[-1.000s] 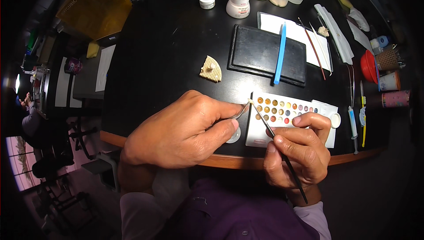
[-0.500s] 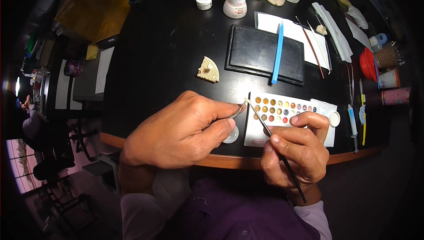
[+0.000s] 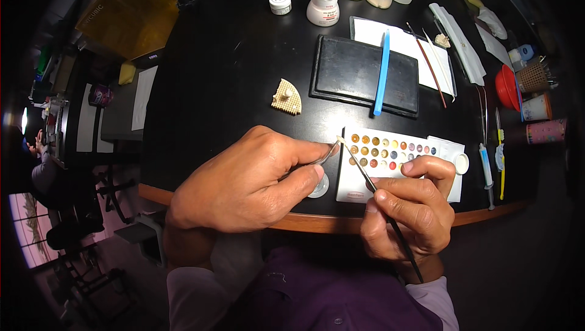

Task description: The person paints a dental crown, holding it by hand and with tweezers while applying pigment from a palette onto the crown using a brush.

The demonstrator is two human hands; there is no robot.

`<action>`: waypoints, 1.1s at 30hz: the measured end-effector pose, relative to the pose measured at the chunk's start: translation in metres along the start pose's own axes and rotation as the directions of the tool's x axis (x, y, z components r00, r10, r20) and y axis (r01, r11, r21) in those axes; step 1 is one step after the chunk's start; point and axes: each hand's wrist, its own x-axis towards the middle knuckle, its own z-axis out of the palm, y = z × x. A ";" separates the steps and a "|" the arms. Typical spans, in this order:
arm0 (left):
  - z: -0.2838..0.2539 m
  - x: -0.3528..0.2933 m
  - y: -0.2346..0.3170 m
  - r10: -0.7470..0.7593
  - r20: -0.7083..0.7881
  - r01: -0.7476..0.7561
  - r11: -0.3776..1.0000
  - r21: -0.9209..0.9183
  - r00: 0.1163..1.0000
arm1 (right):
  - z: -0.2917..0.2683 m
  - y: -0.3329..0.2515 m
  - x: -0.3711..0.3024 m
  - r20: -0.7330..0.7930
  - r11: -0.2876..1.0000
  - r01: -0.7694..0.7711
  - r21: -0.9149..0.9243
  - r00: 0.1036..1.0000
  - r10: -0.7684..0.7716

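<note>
My left hand (image 3: 241, 182) is closed on slim metal tweezers (image 3: 329, 154). At their tip sits a small off-white piece (image 3: 340, 140), shaped like a dental crown, though too small to be sure. My right hand (image 3: 414, 212) pinches a thin dark-handled paintbrush (image 3: 400, 236), whose tip meets or nearly meets the piece. Below both tips lies a white palette (image 3: 350, 183) with rows of coloured paste wells, partly covered by my right fingers. A small clear round dish (image 3: 319, 188) is half hidden behind my left fingers.
A beige honeycomb tray (image 3: 286, 98) with a peg stands beyond my left hand. Farther off are a black case (image 3: 359, 75) with a blue strip (image 3: 382, 75) across it and several jars (image 3: 323, 5). At right lie a syringe (image 3: 486, 169) and a red bowl (image 3: 507, 85).
The paintbrush tip has shifted very slightly against the small piece, and my right fingers have moved a little with it. My left hand holds its place.
</note>
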 end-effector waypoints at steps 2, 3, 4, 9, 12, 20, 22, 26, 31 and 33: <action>0.000 0.000 0.000 0.006 -0.001 -0.006 1.000 0.008 1.000 | -0.001 0.000 0.000 -0.008 1.000 0.001 0.004 1.000 -0.001; 0.000 0.001 0.001 0.019 -0.008 -0.019 1.000 0.017 1.000 | 0.000 0.000 0.000 -0.009 1.000 0.001 0.004 1.000 -0.001; 0.000 0.001 0.001 0.032 -0.015 -0.031 0.999 0.027 0.999 | 0.001 0.001 0.000 -0.011 1.000 0.005 0.000 1.000 -0.005; 0.000 0.000 0.002 0.019 -0.018 -0.019 0.999 0.032 1.000 | 0.002 0.000 0.002 -0.009 1.000 0.006 -0.001 1.000 -0.006; 0.000 0.000 0.001 0.029 -0.025 -0.028 0.998 0.051 0.999 | 0.002 0.000 0.003 -0.009 1.000 0.008 0.005 1.000 -0.008; 0.000 0.001 0.003 0.041 -0.024 -0.040 0.998 0.050 0.999 | 0.002 0.000 0.002 -0.006 1.000 0.021 -0.004 1.000 -0.021; 0.000 0.000 0.003 0.037 -0.027 -0.035 0.998 0.054 0.999 | 0.003 0.001 0.002 -0.002 1.000 0.024 0.002 1.000 -0.024; -0.001 0.001 0.004 0.034 -0.022 -0.033 0.998 0.053 0.999 | 0.002 0.000 0.002 -0.003 1.000 0.023 -0.006 1.000 -0.023; 0.002 0.001 0.000 0.100 -0.057 -0.094 0.991 0.097 0.993 | 0.002 0.000 0.002 -0.007 1.000 0.022 -0.009 1.000 -0.022; 0.000 0.000 0.002 0.074 -0.046 -0.070 0.993 0.094 0.996 | 0.002 0.000 0.002 -0.009 1.000 0.020 -0.011 1.000 -0.021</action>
